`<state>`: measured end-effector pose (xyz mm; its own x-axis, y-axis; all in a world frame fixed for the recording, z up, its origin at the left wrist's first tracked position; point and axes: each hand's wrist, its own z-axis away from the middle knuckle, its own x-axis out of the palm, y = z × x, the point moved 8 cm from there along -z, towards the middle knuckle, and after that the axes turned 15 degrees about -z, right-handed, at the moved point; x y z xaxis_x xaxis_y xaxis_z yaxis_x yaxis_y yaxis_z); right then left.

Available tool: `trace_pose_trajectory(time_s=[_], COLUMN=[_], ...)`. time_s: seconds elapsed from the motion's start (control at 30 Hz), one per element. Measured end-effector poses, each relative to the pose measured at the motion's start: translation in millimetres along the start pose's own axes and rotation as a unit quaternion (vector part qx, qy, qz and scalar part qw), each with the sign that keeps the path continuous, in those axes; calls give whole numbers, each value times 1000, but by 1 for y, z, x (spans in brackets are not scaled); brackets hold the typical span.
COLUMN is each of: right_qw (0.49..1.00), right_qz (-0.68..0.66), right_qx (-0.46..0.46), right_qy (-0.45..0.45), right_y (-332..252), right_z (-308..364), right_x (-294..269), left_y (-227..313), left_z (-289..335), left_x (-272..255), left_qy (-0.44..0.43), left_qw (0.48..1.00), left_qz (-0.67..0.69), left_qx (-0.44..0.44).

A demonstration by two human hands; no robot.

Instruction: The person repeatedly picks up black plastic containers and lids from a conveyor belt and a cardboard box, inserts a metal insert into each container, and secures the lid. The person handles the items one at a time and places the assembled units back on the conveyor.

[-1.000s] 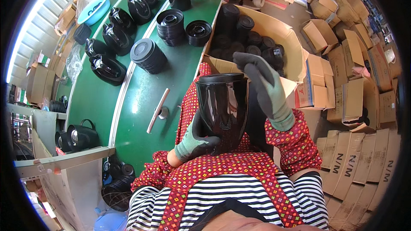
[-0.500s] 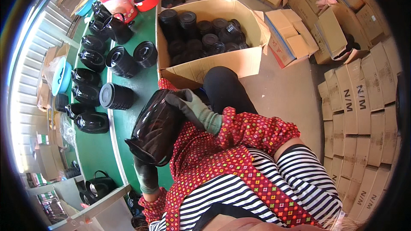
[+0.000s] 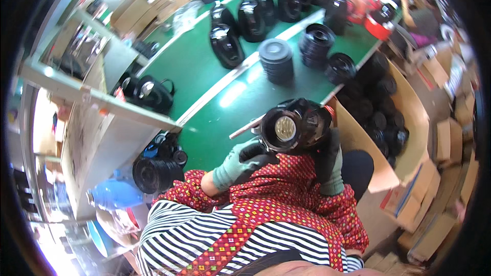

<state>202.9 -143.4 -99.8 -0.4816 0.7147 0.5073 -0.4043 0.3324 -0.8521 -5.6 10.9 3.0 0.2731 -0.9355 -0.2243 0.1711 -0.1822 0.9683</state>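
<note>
A glossy black thermos jug [image 3: 307,122] is held above my lap, beside the green table edge. It is tilted so its round opening, with a silvery inside, faces me. My right hand [image 3: 330,166], in a grey-green glove, grips the jug's right and lower side; some fingers are hidden behind it. Close to the jug's lower left edge is my gloved left hand [image 3: 243,163], thumb and fingers apart and nothing visible between them. Whether its fingertips touch the jug is blurred.
On the green table [image 3: 204,117] stand stacked black lids [image 3: 276,61] and a row of black jugs [image 3: 250,20]. An open carton [image 3: 386,174] of black parts is at my right. A blue bottle [image 3: 115,194] lies left; a person [image 3: 424,18] sits far right.
My view has swung to the left. The jug has been turned so its opening faces me. My left hand has come from beneath it to its left side; the right still grips it.
</note>
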Motion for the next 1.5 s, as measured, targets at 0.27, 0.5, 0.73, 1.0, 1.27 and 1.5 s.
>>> trace_pose_trajectory(time_s=[0.27,0.5,0.73,1.0,1.27,1.5], right_qw=[992,984,973,970,980,970], right_qz=[91,158,205,220,176,234], right_qx=[-67,-67,-46,-42,-45,-67], right_qy=[46,55,92,94,83,-21], right_y=[-28,-6,-12,-6,-7,-57], right_z=[-4,-5,-13,-23,-19,2], right_x=[-9,-38,-36,-49,-43,13], left_y=[-44,-168,-193,-139,-148,-122], left_z=[25,-94,-178,-68,87,59], left_x=[-190,-379,-441,-395,-398,-355], left_qy=[428,547,560,621,601,587], left_qw=[904,832,807,642,554,613], left_qz=[0,42,20,-412,-406,-492], left_qx=[-3,-81,-185,-181,-410,-193])
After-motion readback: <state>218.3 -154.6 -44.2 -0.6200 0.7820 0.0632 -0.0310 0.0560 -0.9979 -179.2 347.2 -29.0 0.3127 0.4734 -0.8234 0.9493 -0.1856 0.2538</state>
